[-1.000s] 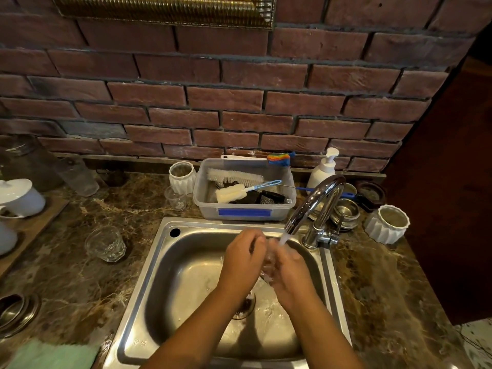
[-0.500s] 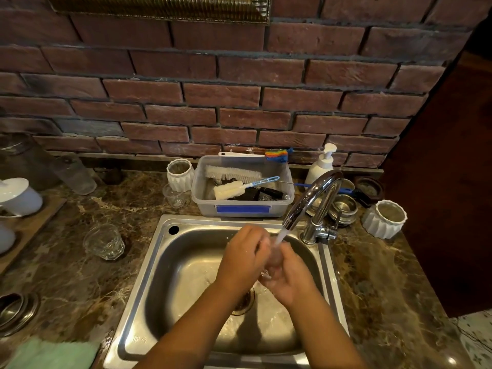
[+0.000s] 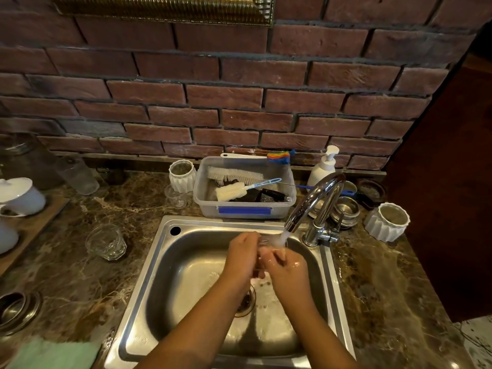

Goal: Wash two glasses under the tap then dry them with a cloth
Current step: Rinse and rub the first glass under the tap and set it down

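— Two surfaces? 
— Brick wall (image 3: 239, 102) far, marble counter (image 3: 386, 288) around the steel sink (image 3: 165, 275).
— Hands?
— Left hand (image 3: 243, 258) and right hand (image 3: 288, 270) closed around one glass (image 3: 263, 242) under the tap (image 3: 314, 203); second glass (image 3: 106, 242) left, green cloth (image 3: 53, 354) near-left.

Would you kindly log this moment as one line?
stage: washing first | both hands hold clear glass under running chrome tap | second clear glass on counter | green cloth unused
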Demonstrator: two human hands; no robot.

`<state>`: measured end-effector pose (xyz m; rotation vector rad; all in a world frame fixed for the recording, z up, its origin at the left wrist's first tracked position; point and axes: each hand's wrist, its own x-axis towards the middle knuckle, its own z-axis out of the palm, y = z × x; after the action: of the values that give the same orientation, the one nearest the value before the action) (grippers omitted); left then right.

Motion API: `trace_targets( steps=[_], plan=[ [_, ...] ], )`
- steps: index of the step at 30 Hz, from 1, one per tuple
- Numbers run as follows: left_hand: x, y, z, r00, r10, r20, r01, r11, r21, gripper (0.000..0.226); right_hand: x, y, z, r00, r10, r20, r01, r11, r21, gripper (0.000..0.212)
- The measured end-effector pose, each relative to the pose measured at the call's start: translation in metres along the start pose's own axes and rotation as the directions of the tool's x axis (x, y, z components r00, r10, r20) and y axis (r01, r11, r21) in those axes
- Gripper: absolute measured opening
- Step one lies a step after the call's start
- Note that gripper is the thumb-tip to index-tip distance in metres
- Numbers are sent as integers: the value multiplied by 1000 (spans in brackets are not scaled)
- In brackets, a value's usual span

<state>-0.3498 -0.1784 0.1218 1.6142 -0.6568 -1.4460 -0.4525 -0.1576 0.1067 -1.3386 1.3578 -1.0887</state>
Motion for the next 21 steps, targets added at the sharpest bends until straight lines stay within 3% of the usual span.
trace_targets(
  steps=[1, 2, 3, 4, 5, 6, 8, 10, 11, 12, 14, 15, 17, 18, 19, 20, 21],
  plan=[
    [-1, -2, 1, 973, 228, -28, -220, 962, 162, 21, 1, -5, 1, 984, 177, 2, -174, 964, 203, 14],
    [-2, -6, -1, 900, 437, 2, -414, 851, 324, 18, 3, -7, 1, 927, 369, 63, -361, 839, 406, 15],
    [-3, -10, -2, 810, 581, 85, -550, 700, 455, 15, 5, -7, 0, 841, 519, 154, -504, 647, 572, 20],
    [0, -15, -5, 745, 645, 171, -616, 565, 549, 13, 8, -6, -3, 763, 605, 229, -579, 480, 660, 25],
    [2, -19, -6, 718, 664, 208, -637, 507, 581, 13, 11, -4, -5, 724, 640, 258, -604, 408, 685, 27],
    [3, -20, -5, 732, 655, 187, -625, 536, 568, 14, 14, -3, -5, 730, 636, 250, -606, 433, 667, 28],
    [-1, -13, -1, 856, 513, 65, -486, 754, 441, 18, 14, 0, 0, 826, 552, 116, -533, 697, 480, 25],
    [-3, 0, 2, 992, 123, -2, -121, 978, 171, 21, 12, -2, 2, 954, 299, -23, -292, 944, 156, 23],
    [-3, 4, 0, 995, -100, 26, 100, 995, -3, 21, 10, -2, 2, 991, 131, -34, -131, 991, 11, 24],
    [-3, 7, -5, 958, -267, 100, 281, 947, -157, 22, 8, 2, 1, 999, -43, -6, 41, 987, -155, 24],
    [-4, 11, -14, 888, -393, 239, 457, 817, -352, 25, 5, 10, -2, 944, -302, 136, 329, 814, -478, 31],
    [-4, 11, -15, 879, -400, 261, 475, 791, -386, 23, 4, 12, -1, 924, -344, 166, 377, 753, -539, 35],
    [-3, 7, -10, 922, -349, 169, 386, 868, -314, 22, 3, 9, 1, 958, -276, 83, 287, 880, -379, 26],
    [-3, 4, -6, 964, -259, 62, 266, 941, -211, 23, 3, 6, 3, 985, -169, 34, 172, 958, -230, 20],
    [-1, 0, -2, 995, -94, -39, 91, 994, -62, 24, 4, -1, 6, 1000, -17, 5, 17, 998, -63, 19],
    [1, -6, -1, 987, 135, -87, -125, 986, 115, 22, 7, -4, 6, 982, 190, 20, -191, 974, 125, 18],
    [2, -12, -3, 927, 368, -72, -333, 896, 293, 18, 10, -6, 5, 913, 396, 97, -404, 851, 336, 20]
  ],
)
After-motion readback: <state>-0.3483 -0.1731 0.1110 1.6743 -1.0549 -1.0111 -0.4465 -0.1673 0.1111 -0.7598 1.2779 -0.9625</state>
